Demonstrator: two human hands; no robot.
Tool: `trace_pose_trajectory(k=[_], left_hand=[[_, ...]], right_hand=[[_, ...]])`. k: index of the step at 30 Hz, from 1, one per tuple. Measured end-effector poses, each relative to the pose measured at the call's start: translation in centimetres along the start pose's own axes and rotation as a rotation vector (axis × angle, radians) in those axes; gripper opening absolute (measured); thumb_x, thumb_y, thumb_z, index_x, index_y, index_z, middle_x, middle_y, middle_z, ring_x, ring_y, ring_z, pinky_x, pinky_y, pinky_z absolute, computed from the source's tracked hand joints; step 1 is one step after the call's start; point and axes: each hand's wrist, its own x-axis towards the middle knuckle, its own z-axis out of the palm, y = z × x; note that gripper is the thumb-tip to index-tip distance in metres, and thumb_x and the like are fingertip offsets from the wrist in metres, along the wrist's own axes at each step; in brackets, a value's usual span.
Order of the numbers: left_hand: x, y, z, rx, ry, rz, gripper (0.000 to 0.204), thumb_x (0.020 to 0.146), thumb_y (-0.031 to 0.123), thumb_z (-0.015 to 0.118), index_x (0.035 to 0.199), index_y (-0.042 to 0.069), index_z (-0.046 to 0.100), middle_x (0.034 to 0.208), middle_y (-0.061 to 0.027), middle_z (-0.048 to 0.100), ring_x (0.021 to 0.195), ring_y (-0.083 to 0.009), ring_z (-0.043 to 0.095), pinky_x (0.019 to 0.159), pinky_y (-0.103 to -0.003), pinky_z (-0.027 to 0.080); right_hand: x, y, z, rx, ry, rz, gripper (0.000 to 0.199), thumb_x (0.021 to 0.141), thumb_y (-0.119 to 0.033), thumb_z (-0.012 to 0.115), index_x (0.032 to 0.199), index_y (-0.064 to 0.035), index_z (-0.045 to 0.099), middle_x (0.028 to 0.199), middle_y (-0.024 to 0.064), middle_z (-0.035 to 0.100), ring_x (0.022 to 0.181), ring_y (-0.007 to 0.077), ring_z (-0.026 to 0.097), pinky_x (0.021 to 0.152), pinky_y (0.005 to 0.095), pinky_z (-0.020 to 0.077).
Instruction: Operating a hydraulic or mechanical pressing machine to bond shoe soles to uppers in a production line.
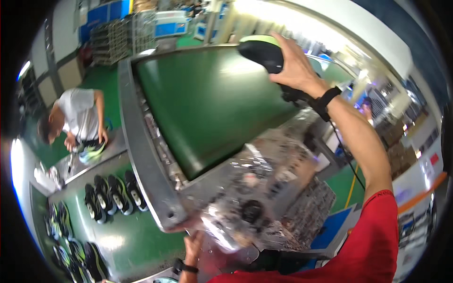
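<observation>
Up over the far right end of the green conveyor belt (203, 108), my right hand (298, 68) grips a shoe (263, 53). The shoe is dark with a lime-green edge, and my thumb and fingers wrap round it. My left hand (192, 247) is low in the picture, beside the near corner of the grey metal frame (141, 160) round the belt. Its fingers reach up by the frame corner and the plastic film (226, 226), and their tips are blurred and partly hidden. Both wrists wear dark bands.
Clear plastic covers a machine part (283, 174) between my arms. Several dark shoes (120, 193) stand in rows on a lower green surface (122, 240) at left. A co-worker (80, 113) in a grey shirt handles a shoe (92, 150) at a bench there. Racks (109, 42) stand behind.
</observation>
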Motion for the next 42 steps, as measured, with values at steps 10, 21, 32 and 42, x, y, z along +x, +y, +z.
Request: trace_pose_trajectory(k=[10, 21, 32, 42], left_hand=[[-11.8, 19.2, 21.9, -0.445, -1.164, 0.27, 0.095, 0.087, 0.048, 0.066, 0.15, -0.002, 0.017, 0.151, -0.0236, 0.031, 0.138, -0.0387, 0.033, 0.115, -0.049, 0.025], [-29.3, 9.9, 37.5, -0.333, -1.617, -0.447, 0.06, 0.09, 0.037, 0.063, 0.134, -0.001, 0.045, 0.123, -0.0122, 0.06, 0.108, -0.0253, 0.061, 0.096, -0.038, 0.048], [-56.3, -4.5, 44.4, 0.433, -1.972, -0.273, 0.043, 0.097, 0.022, 0.058, 0.133, 0.002, 0.049, 0.121, -0.0084, 0.06, 0.109, -0.0154, 0.057, 0.094, -0.031, 0.045], [-70.8, -23.8, 61.7, 0.649, -1.986, 0.338, 0.064, 0.083, 0.044, 0.07, 0.118, -0.009, 0.057, 0.097, -0.0154, 0.068, 0.093, -0.0221, 0.064, 0.081, -0.031, 0.049]], right_hand=[[-22.3, -12.4, -24.5, 0.942, 0.393, 0.465, 0.114, 0.057, -0.028, 0.083, 0.147, 0.0036, 0.021, 0.136, 0.0186, 0.045, 0.129, 0.0263, 0.042, 0.11, 0.036, 0.031], [-57.2, -22.9, -34.4, 0.166, 0.563, 1.358, 0.062, 0.09, -0.036, 0.063, 0.137, 0.0001, 0.046, 0.129, 0.0171, 0.056, 0.119, 0.0243, 0.055, 0.096, 0.036, 0.0468], [-81.9, -41.4, -43.1, -0.023, 1.242, 1.919, 0.057, 0.066, -0.01, 0.081, 0.117, 0.0004, 0.058, 0.099, 0.0019, 0.063, 0.09, 0.0105, 0.058, 0.084, 0.0253, 0.0476], [-91.3, -52.3, -50.8, -0.63, 1.667, 1.805, 0.059, 0.067, -0.008, 0.074, 0.122, -0.0007, 0.056, 0.109, 0.0059, 0.06, 0.097, 0.015, 0.058, 0.091, 0.0281, 0.0459]])
